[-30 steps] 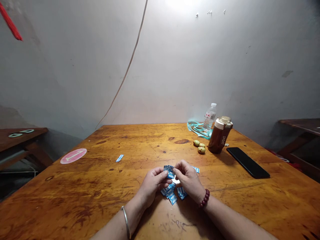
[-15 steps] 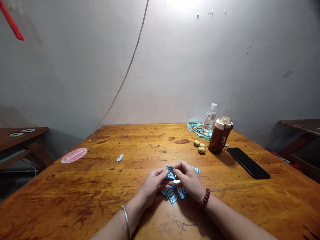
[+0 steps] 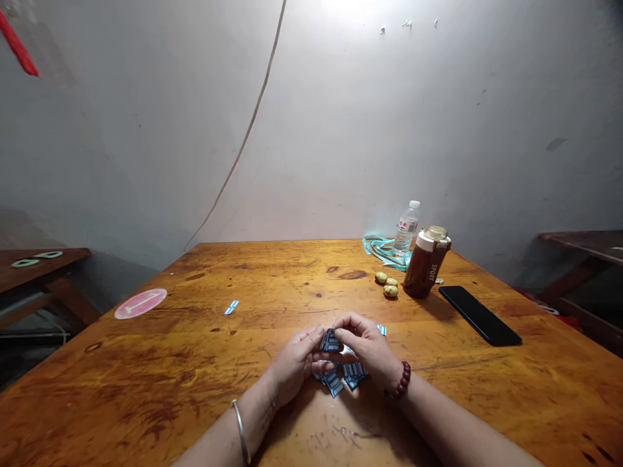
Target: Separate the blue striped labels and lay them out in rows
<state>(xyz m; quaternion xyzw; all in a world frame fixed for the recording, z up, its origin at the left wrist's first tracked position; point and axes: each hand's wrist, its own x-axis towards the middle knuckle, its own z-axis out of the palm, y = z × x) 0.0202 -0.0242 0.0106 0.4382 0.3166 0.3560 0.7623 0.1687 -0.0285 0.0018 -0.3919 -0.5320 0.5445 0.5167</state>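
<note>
Both my hands meet above the near middle of the wooden table [image 3: 272,279]. Between them is a small blue-and-white printed packet [image 3: 331,341]. My left hand [image 3: 299,357] pinches its left side between thumb and fingers. My right hand [image 3: 363,344] grips the upper right corner with thumb and forefinger. Below the hands lies a loose pile of similar blue-and-white packets [image 3: 334,384], with another small group [image 3: 354,373] beside it. One more packet [image 3: 381,329] shows partly behind my right hand, and a single one [image 3: 232,307] lies apart to the left.
On the right are a black phone [image 3: 479,316], a brown sport bottle [image 3: 427,263], a clear water bottle [image 3: 406,227], a teal lanyard [image 3: 384,250] and three small yellowish-green fruits [image 3: 390,291]. A pink round sticker [image 3: 141,303] is at the left. A grey wall [image 3: 311,143] stands behind.
The packet between my hands has tilted and turned darker in shadow. My left fingers have spread slightly beneath it. The whole view has shifted a little.
</note>
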